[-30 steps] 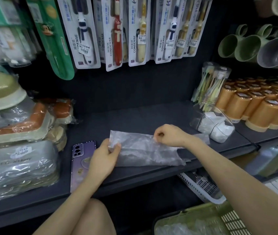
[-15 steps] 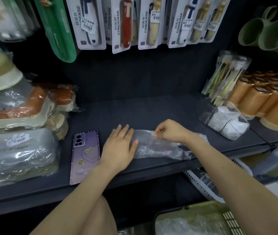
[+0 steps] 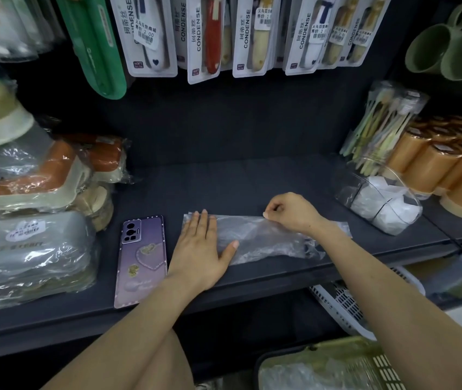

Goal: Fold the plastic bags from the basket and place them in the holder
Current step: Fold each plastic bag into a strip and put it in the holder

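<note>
A clear plastic bag (image 3: 263, 237) lies folded into a long strip on the dark shelf (image 3: 224, 181). My left hand (image 3: 200, 249) presses flat on the strip's left end, fingers straight. At the strip's upper edge, near the middle, my right hand (image 3: 291, 212) pinches the plastic with curled fingers. A clear holder (image 3: 379, 204) with white folded bags inside stands on the shelf to the right. Down at the bottom right is a green basket (image 3: 365, 364) with more clear bags (image 3: 294, 375) in it.
A purple phone (image 3: 141, 260) lies just left of my left hand. Wrapped containers (image 3: 32, 249) are stacked at the left. Orange canisters (image 3: 444, 167) and a pack of forks (image 3: 379, 128) stand at the right. Toothbrush packs (image 3: 252, 35) hang above. A white basket (image 3: 348, 308) sits under the shelf.
The bag has been folded from a wide sheet into a narrower strip. My left hand moved from gripping its left edge to lying flat on it. The right hand kept its pinch.
</note>
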Available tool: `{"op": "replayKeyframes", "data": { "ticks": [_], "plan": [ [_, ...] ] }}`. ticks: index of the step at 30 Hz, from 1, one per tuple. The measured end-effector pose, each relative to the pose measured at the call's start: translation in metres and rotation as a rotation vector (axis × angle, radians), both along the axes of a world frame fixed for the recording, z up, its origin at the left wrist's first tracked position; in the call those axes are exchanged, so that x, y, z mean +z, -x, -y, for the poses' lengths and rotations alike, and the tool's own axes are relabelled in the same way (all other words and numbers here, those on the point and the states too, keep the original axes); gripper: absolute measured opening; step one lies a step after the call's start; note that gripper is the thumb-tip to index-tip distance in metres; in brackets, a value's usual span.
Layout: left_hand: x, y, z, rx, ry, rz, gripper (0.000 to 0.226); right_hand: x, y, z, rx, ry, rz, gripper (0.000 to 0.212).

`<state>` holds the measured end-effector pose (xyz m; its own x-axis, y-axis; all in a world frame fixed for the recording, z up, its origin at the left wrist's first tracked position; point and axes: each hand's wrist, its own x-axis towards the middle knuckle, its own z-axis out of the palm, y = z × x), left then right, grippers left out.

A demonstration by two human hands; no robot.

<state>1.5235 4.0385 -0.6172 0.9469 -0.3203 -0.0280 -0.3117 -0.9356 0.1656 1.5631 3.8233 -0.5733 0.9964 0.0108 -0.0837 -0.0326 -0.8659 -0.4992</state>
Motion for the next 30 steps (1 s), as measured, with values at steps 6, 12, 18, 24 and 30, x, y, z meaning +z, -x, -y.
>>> {"op": "replayKeyframes", "data": {
  "ticks": [6, 12, 18, 24, 30],
  "plan": [
    [0.004, 0.000, -0.001, -0.004, -0.029, -0.038, 0.100, -0.006, 0.012, 0.005, -0.049, 0.120, 0.155, 0.017],
    [0.004, 0.000, 0.000, -0.008, -0.046, -0.057, 0.117, -0.030, 0.056, -0.032, 0.132, 0.431, 0.527, 0.046],
    [0.007, 0.001, -0.002, -0.026, -0.025, -0.092, 0.092, -0.043, 0.094, 0.033, 0.000, 0.499, 0.091, 0.084],
    [0.009, 0.002, -0.001, -0.032, -0.035, -0.087, 0.103, -0.023, 0.100, 0.044, -0.092, 0.514, 0.160, 0.093],
    [0.009, 0.002, 0.000, -0.025, -0.030, -0.087, 0.107, -0.037, 0.069, -0.048, 0.162, 0.434, 0.134, 0.067]
  ]
}}
